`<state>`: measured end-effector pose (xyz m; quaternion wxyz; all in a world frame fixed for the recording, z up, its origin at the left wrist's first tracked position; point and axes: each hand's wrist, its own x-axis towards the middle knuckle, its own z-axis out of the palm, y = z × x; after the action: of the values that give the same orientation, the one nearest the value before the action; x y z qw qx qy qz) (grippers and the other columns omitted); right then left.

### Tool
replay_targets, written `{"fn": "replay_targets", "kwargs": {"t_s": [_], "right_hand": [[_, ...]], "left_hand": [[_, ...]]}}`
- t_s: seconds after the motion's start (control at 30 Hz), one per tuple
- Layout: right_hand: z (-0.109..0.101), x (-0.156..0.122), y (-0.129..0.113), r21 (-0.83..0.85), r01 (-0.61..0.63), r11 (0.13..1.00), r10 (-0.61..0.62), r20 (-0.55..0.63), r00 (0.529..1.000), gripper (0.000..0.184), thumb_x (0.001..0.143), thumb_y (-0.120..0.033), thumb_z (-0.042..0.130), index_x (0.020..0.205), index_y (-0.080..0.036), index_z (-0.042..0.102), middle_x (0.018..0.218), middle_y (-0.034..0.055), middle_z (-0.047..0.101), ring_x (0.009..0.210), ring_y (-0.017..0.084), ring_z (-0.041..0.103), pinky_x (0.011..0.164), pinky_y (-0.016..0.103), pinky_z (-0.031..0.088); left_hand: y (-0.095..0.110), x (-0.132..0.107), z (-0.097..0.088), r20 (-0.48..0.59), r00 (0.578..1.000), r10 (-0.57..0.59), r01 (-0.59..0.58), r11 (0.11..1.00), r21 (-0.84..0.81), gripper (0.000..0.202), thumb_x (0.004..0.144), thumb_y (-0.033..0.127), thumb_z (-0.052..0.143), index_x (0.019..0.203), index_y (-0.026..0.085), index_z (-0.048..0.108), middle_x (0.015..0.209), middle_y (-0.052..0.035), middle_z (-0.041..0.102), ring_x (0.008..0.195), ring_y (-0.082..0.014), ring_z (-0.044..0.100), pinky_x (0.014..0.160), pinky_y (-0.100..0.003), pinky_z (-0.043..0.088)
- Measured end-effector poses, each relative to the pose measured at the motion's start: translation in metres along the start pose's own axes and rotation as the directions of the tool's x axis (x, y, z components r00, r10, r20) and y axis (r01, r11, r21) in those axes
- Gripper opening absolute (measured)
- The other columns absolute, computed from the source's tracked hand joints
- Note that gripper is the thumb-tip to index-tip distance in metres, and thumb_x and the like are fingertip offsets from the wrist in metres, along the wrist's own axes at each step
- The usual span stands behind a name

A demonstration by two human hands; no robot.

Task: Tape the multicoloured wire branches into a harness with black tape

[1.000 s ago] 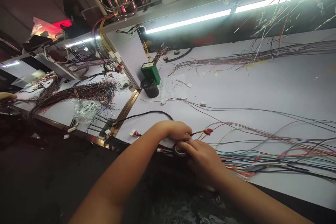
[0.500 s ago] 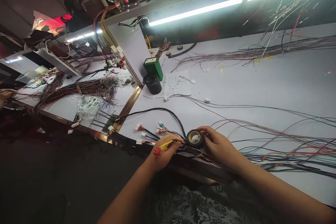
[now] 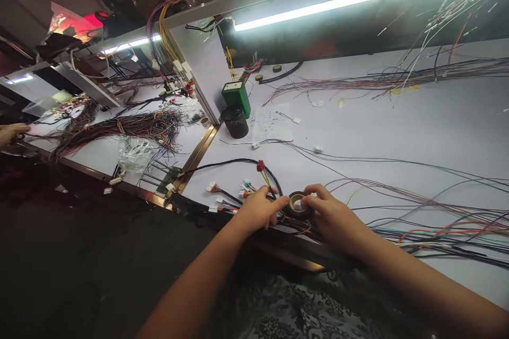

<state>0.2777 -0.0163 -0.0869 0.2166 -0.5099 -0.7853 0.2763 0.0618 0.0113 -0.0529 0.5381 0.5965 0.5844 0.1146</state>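
My left hand (image 3: pixel 258 209) is closed round a bundle of thin wires at the near edge of the white bench (image 3: pixel 358 132). Yellow leads with a red connector (image 3: pixel 260 165) stick up from that grip. My right hand (image 3: pixel 332 217) pinches a roll of black tape (image 3: pixel 297 203) right beside the left hand, over the same bundle. Several small white connectors (image 3: pixel 217 196) lie just left of my hands. A wide spread of coloured wires (image 3: pixel 437 220) runs off to the right.
A black cup (image 3: pixel 236 122) and a green box (image 3: pixel 236 96) stand at the back left by a printed sheet (image 3: pixel 272 124). The neighbouring bench (image 3: pixel 99 153) holds a heap of wires and a plastic bag (image 3: pixel 135 151). Another person's hand (image 3: pixel 10 132) shows at far left.
The left hand turned over onto the bundle, swinging the red connector from below the hand to above it. The right hand lowered the tape roll close to the wires.
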Motion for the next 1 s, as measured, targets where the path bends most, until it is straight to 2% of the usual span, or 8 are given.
{"fn": "replay_targets", "kwargs": {"t_s": [0.1,0.2,0.27,0.37,0.5,0.77,0.9,1.0], "right_hand": [[0.0,0.0,0.001,0.005,-0.008,1.0,0.008,0.008,1.0,0.027,0.078,-0.005,0.045,0.095,-0.024,0.055,0.117,0.0049,0.048,0.077,0.014,0.058,0.069,0.028,0.047],[0.0,0.001,0.0,0.003,-0.024,1.0,0.024,0.03,0.999,0.026,0.08,-0.005,0.042,0.094,-0.024,0.053,0.118,0.0042,0.047,0.076,0.014,0.057,0.069,0.028,0.046],[-0.002,0.001,-0.002,0.006,-0.024,1.0,0.023,0.035,0.999,0.026,0.08,-0.004,0.04,0.093,-0.024,0.052,0.117,0.0039,0.048,0.079,0.015,0.057,0.071,0.029,0.045],[-0.006,0.002,-0.005,0.019,-0.039,0.999,0.039,0.039,0.998,0.022,0.082,-0.006,0.039,0.092,-0.024,0.049,0.11,0.0033,0.05,0.082,0.015,0.056,0.072,0.029,0.044],[-0.015,0.003,-0.01,-0.047,-0.054,0.997,0.057,0.087,0.995,0.015,0.085,-0.011,0.042,0.091,-0.023,0.048,0.107,0.0034,0.052,0.076,0.015,0.056,0.066,0.027,0.042],[-0.03,0.009,-0.014,-0.465,0.13,0.876,-0.09,0.108,0.99,0.03,0.079,-0.034,0.065,0.105,-0.026,0.052,0.12,0.0044,0.052,0.073,0.017,0.055,0.05,0.026,0.026],[-0.029,0.016,-0.009,-0.445,0.153,0.882,-0.099,0.142,0.985,0.03,0.081,-0.024,0.06,0.11,-0.026,0.056,0.122,0.0052,0.052,0.082,0.019,0.056,0.053,0.026,0.031],[-0.029,0.018,-0.009,-0.396,0.21,0.894,-0.159,0.158,0.975,0.027,0.08,-0.019,0.058,0.107,-0.024,0.06,0.123,0.007,0.053,0.093,0.023,0.055,0.068,0.031,0.041]], "left_hand": [[0.002,0.001,-0.003,-0.023,1.0,0.008,-0.01,0.999,-0.046,0.057,0.082,0.07,0.044,0.103,0.017,0.052,0.051,0.0055,0.053,0.037,-0.0104,0.041,0.04,-0.021,0.028],[0.008,0.001,-0.003,0.071,0.995,0.067,-0.078,0.983,0.168,0.056,0.086,0.068,0.038,0.066,0.018,0.052,0.05,0.0013,0.052,0.044,-0.0119,0.046,0.047,-0.024,0.033],[0.011,0.001,-0.003,0.087,0.985,0.147,-0.169,0.925,0.341,0.056,0.09,0.06,0.035,0.055,0.018,0.048,0.052,-0.0009,0.052,0.052,-0.0142,0.05,0.053,-0.026,0.034],[0.008,-0.004,-0.002,0.003,0.959,0.285,-0.26,0.87,0.419,0.049,0.092,0.05,0.037,0.059,0.019,0.051,0.058,-0.001,0.055,0.061,-0.0163,0.053,0.062,-0.027,0.037],[-0.002,-0.013,0.0,-0.052,0.924,0.38,-0.351,0.893,0.281,0.046,0.095,0.046,0.037,0.062,0.019,0.052,0.061,0.001,0.057,0.064,-0.0141,0.055,0.069,-0.025,0.039],[-0.001,-0.017,0.003,-0.016,0.97,0.243,-0.242,0.968,0.061,0.029,0.091,0.041,0.043,0.08,0.018,0.057,0.068,0.0016,0.061,0.054,-0.011,0.053,0.055,-0.022,0.041],[0.0,-0.017,0.002,0.013,0.976,0.218,-0.218,0.97,0.109,0.034,0.092,0.043,0.04,0.079,0.018,0.059,0.069,0.0008,0.062,0.056,-0.0116,0.055,0.058,-0.023,0.041],[0.0,-0.014,0.004,-0.018,0.971,0.239,-0.232,0.956,0.181,0.034,0.087,0.051,0.05,0.086,0.021,0.065,0.083,0.0002,0.067,0.071,-0.0148,0.06,0.07,-0.025,0.044]]}}
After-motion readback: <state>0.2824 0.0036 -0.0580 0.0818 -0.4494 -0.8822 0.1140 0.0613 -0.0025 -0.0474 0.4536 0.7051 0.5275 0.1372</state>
